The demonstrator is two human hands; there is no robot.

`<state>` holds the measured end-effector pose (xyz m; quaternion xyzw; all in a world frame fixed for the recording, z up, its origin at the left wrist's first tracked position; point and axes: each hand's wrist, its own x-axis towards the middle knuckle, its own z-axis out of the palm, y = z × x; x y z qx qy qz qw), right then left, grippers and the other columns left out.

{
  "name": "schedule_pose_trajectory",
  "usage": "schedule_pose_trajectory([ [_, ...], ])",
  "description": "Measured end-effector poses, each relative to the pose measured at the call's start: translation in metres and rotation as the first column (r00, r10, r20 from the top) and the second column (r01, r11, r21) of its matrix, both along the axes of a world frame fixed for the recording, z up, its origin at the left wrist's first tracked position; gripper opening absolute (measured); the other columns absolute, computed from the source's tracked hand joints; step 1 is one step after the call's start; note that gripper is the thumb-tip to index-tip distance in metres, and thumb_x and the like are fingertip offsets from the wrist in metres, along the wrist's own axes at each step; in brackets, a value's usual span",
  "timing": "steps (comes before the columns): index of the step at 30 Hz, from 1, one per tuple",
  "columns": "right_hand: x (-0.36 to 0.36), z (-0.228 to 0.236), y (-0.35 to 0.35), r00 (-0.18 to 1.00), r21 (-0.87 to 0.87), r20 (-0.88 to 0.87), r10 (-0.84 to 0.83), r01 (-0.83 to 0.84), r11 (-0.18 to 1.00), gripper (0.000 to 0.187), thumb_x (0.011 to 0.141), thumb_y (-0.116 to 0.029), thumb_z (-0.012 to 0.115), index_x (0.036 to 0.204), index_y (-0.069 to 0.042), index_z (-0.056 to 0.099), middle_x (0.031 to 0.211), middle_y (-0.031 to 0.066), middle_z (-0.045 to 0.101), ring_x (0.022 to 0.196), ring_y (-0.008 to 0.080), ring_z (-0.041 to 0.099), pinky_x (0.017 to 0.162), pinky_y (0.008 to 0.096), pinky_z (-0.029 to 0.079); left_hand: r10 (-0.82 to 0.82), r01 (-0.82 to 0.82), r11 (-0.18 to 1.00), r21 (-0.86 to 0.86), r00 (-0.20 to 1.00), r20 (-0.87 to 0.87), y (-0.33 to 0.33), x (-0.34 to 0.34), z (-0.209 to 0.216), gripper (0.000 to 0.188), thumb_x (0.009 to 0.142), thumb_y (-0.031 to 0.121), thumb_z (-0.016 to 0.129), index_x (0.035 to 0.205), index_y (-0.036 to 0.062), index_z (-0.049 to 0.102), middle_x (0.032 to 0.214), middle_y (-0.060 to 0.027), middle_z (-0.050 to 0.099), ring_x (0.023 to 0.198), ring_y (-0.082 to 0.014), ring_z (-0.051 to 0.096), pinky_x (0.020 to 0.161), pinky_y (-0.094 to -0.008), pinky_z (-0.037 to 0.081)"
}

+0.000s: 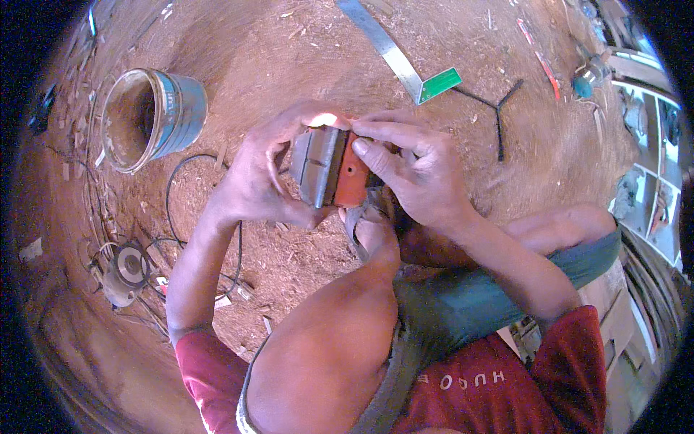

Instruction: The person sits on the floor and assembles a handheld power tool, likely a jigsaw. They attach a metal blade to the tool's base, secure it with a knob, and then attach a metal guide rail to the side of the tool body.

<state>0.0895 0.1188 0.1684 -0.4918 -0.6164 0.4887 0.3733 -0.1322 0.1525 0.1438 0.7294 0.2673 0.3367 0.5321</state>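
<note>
A boxy power tool with an orange housing and a thick grey metal plate is held up in front of me, above my foot. My left hand is curved round the plate side, fingers along the far edge and thumb along the near edge. At the orange side, my right hand has its thumb and index finger pinched together at the far corner, touching the housing. Whatever lies between those fingertips is hidden. A bright light spot falls on the left fingers. My bent leg and foot are just below the tool.
A dirty blue bucket lies tilted at the left. Beyond my hands are a green-handled square, a dark Y-shaped piece and a red strip. A black cable loops near a round-disc tool. Shavings litter the floor.
</note>
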Motion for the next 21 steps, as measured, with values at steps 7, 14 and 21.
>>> schedule_pose_trajectory([
  [7,0.011,-0.007,0.005,0.968,0.203,0.063,0.243,-0.250,0.947,0.073,0.068,-0.022,0.085,0.129,0.002,0.052,0.127,0.0194,0.055,0.116,0.0304,0.055,0.098,0.0395,0.045,0.043,-0.037,0.995,-0.096,0.997,0.061,-0.001,-0.003,0.000,0.086,0.044,0.006,0.086,0.123,0.0054,0.054,0.124,-0.0076,0.058,0.118,-0.0204,0.054,0.104,-0.0342,0.039],
  [14,0.001,-0.021,-0.004,0.976,0.180,0.150,0.157,-0.183,0.967,0.092,0.059,-0.020,0.087,0.136,-0.001,0.041,0.125,0.0202,0.053,0.116,0.0357,0.054,0.100,0.0423,0.045,0.037,-0.030,0.999,0.043,0.984,-0.176,0.008,0.000,0.017,0.083,0.045,0.008,0.084,0.123,0.0073,0.054,0.120,-0.0087,0.059,0.113,-0.0214,0.057,0.099,-0.0338,0.043],
  [21,0.003,-0.025,-0.005,0.989,0.164,0.097,0.114,-0.128,0.978,0.091,0.059,-0.019,0.087,0.136,-0.001,0.042,0.126,0.0198,0.054,0.116,0.0338,0.055,0.099,0.0419,0.045,0.016,0.001,0.998,0.058,0.956,-0.293,0.014,0.003,0.030,0.085,0.047,0.008,0.084,0.126,0.0050,0.053,0.119,-0.0091,0.060,0.115,-0.0215,0.057,0.100,-0.0354,0.044],
])
